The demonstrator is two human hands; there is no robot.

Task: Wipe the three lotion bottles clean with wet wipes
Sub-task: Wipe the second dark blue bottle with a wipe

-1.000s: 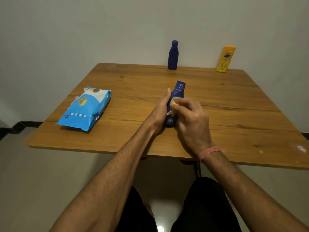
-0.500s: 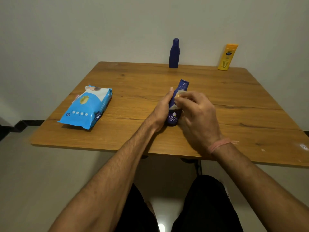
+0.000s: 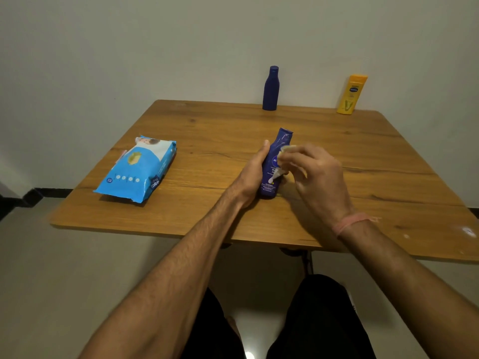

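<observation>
A dark blue lotion bottle [image 3: 276,154] lies tilted on the wooden table [image 3: 207,130], cap end toward the wall. My left hand [image 3: 252,174] grips it from the left side. My right hand [image 3: 315,174] pinches a small white wet wipe [image 3: 281,161] against the bottle's label. A second dark blue bottle [image 3: 270,88] stands upright at the table's far edge. An upright yellow lotion bottle [image 3: 351,94] stands at the far right by the wall.
A blue pack of wet wipes [image 3: 138,169] lies on the left part of the table. The wall runs right behind the far edge. My knees in dark trousers show under the near edge.
My right hand with the wipe has slid along the held bottle toward its cap end and off to the right, uncovering the label. The left hand keeps its grip.
</observation>
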